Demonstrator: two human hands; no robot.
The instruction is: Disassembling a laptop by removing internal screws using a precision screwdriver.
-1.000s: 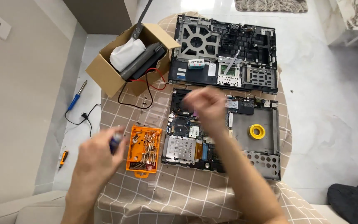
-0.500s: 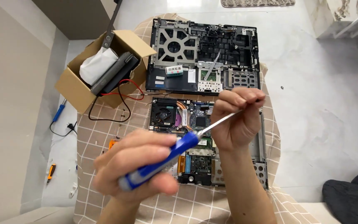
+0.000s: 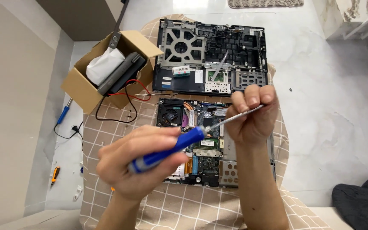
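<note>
Compared with half a second back, the view has barely shifted and both hands sit a little lower and further right; a second ago the orange parts tray was in plain sight, and now the left hand (image 3: 139, 164) covers where it lay. That hand's grip is closed around the blue handle of the screwdriver (image 3: 179, 145), held up above the desk (image 3: 179, 211) with its checked cloth. The right hand (image 3: 252, 115) has its fingers pinched tight on the far end of the metal shaft, so the one tool spans from hand to hand over the opened laptop base (image 3: 201, 140). Counting up: one screwdriver in hand, two laptop halves on the desk, the base with its fan and boards exposed and the upturned keyboard frame (image 3: 211, 55) lying just beyond it. One cardboard box (image 3: 86, 91) stands at the desk's left edge, holding a white bundle and a grey slab, with red and black wires trailing out. On the floor lie one blue-handled tool (image 3: 63, 114) and one small orange tool (image 3: 55, 173).
</note>
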